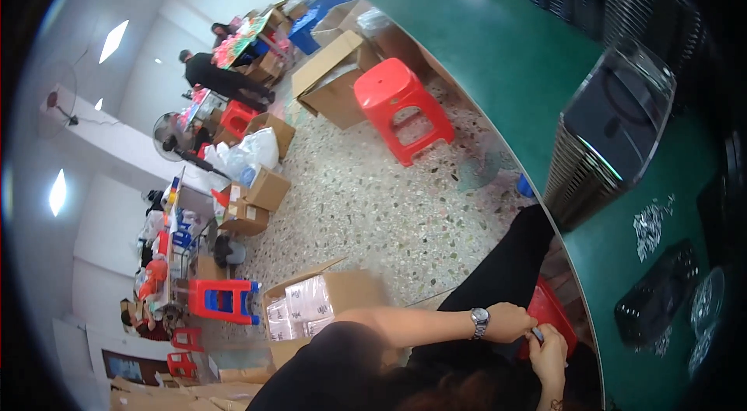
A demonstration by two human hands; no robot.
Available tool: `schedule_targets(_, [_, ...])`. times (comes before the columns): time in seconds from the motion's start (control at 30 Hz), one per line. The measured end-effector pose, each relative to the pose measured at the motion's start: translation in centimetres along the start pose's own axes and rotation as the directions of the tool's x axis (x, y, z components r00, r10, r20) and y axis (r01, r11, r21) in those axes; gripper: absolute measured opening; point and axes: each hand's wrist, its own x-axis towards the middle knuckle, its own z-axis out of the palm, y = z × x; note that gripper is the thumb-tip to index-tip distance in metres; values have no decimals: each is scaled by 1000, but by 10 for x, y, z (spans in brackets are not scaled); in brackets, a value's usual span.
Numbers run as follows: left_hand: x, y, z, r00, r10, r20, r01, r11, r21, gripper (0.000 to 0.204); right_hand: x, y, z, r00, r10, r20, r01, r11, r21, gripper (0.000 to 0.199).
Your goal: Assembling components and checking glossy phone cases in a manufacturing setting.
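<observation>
Both hands meet at the lap — left hand [507, 322] and right hand [549, 355] clenched on a small dark object [536, 333]; green desk [622, 271] lies beyond the fingers.
</observation>
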Motion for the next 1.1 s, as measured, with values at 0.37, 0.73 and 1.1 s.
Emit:
schedule_targets(0.37, [9,-12,22,989,46,140,-67,986,154,20,-27,64,32,978,-168,122,192,957,-218,32])
schedule_targets(0.73, [23,0,17,968,103,227,-154,963,222,24,-21,59,19,993,-39,114,50,994,-101,18])
schedule_targets(1.1, [41,1,7,921,-110,373,36,979,200,22,-17,53,28,982,182,43,-187,969,160,19])
